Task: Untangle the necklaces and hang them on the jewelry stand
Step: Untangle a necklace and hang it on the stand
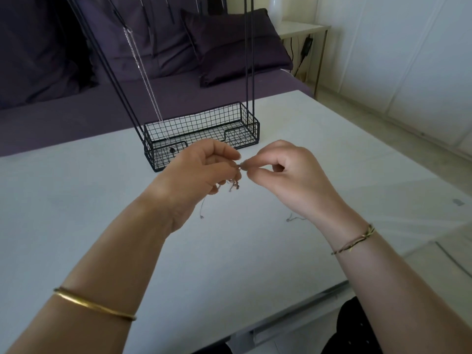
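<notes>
Over a matte white table, left hand and right hand pinch tangled necklaces

Soft, even daylight, brightest on right wall. Shadows on table were faint. Uprights of jewelry stand leaned under wide-angle distortion. Detail of necklaces was lost to blur.
</notes>
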`<state>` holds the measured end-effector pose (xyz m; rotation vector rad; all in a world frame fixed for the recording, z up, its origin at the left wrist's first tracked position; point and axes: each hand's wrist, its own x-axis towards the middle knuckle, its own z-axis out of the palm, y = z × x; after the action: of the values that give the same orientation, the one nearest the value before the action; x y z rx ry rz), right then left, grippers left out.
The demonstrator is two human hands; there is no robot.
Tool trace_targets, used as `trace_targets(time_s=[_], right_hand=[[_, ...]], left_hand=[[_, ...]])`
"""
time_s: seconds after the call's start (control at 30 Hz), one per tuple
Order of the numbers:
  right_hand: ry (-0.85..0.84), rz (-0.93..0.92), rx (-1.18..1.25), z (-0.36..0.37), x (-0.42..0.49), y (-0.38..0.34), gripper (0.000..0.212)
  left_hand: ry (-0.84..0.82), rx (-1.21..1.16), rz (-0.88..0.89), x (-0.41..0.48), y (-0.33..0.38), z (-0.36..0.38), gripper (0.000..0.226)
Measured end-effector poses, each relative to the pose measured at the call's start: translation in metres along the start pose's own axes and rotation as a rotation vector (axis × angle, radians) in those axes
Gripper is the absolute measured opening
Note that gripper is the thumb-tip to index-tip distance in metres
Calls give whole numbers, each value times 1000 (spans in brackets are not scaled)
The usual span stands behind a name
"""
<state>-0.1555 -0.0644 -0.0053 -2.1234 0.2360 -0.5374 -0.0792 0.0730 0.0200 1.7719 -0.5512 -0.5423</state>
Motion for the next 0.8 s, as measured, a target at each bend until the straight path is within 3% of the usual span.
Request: trace_targets(time_s=[0.17,0.37,0.63,0.8], right_hand=[[-46,114,210,3,-1,-3,7],[-3,131,256,4,-1,-5,8],[62,143,209,-8,2,-2,12],[47,207,287,-11,2,-2,12]], left_hand=[[11,-6,20,1,0,-1,24],[34,42,-3,2,0,-2,23],[70,408,-12,-3,0,-1,21],[117,307,-65,-2,0,-1,21]])
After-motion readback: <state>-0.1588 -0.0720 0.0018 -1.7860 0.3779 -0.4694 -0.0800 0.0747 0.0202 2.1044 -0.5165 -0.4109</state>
